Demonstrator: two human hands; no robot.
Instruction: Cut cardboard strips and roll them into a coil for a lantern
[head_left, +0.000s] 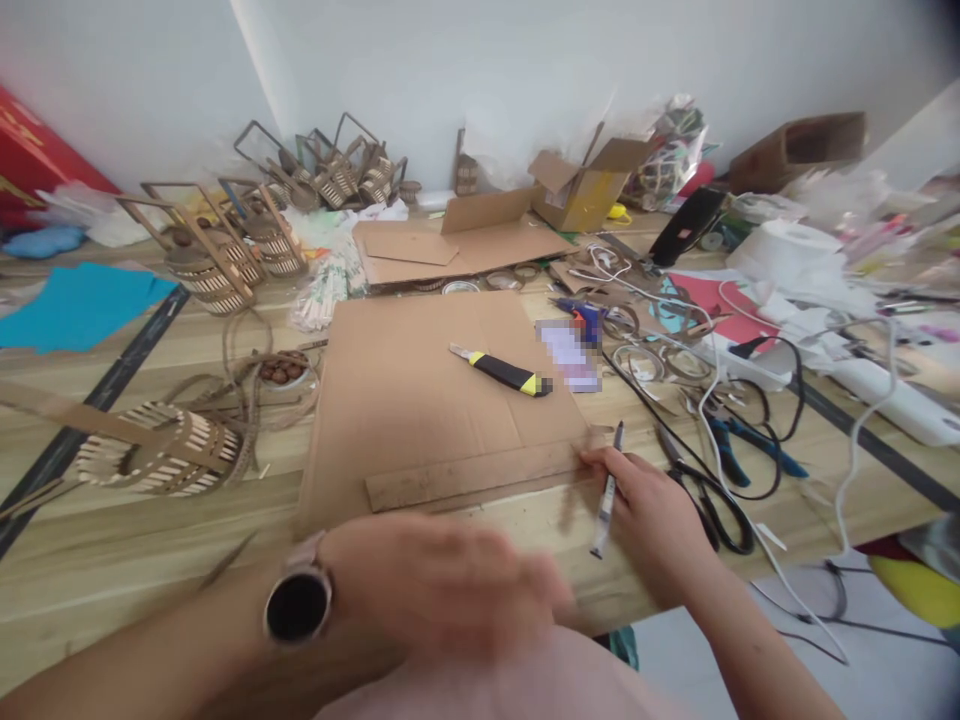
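My right hand [645,498] is closed around a pen [604,515], near the right end of a cardboard strip [450,478]. The fingertips are at the strip's end; I cannot tell whether they touch it. The strip lies along the near edge of a flat cardboard sheet [405,390]. A yellow-and-black utility knife [504,372] rests on the sheet, its tip pointing left. My left hand [450,590], wearing a watch at the wrist, is in front of the sheet near my body. Motion smears its fingers, so their state is unclear.
Black-handled scissors [709,500] and blue-handled pliers [750,447] lie at right, among white and black cables. A blue glue gun [585,315] lies behind the knife. To the left is a slatted basket [161,450] beside a bowl of brown nuts [285,370]. Cardboard boxes [592,185] stand behind.
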